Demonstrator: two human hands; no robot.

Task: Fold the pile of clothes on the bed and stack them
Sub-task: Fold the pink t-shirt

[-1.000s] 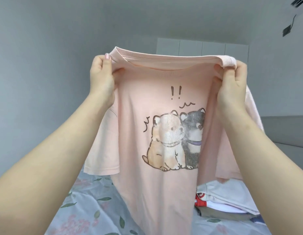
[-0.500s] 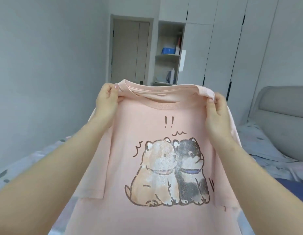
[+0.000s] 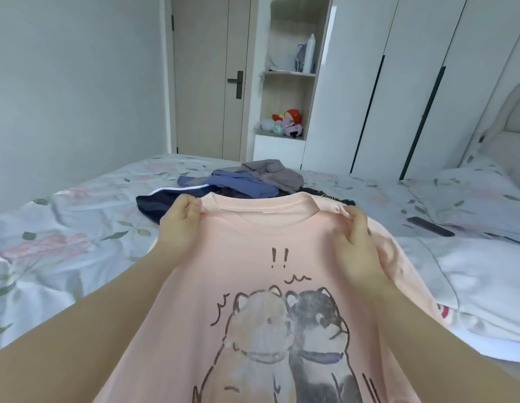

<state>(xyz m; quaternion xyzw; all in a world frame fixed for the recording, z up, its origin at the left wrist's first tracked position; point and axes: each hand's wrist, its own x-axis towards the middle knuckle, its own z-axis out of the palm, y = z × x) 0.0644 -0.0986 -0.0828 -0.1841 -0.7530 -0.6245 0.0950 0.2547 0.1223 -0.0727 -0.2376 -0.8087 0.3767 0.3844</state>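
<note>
Both hands, left hand (image 3: 181,221) and right hand (image 3: 356,242), pinch the shirt (image 3: 253,301) by its shoulders, near the far pile (image 3: 241,183).

Door (image 3: 208,77): beige, closed, with a dark lever handle (image 3: 237,82).
Shelves (image 3: 288,74): open niche between door and wardrobe.
Bottle (image 3: 310,52): white, upright on the upper shelf.
Plush toys (image 3: 285,123): red, pink and pale, on the lower shelf.
Wardrobe (image 3: 398,82): white doors, dark vertical strips.
Headboard (image 3: 511,120): pale, padded, far right.
Pillow (image 3: 471,196): floral print.
Dark flat device (image 3: 430,226): phone or remote, unclear, just beside the pillow.
</note>
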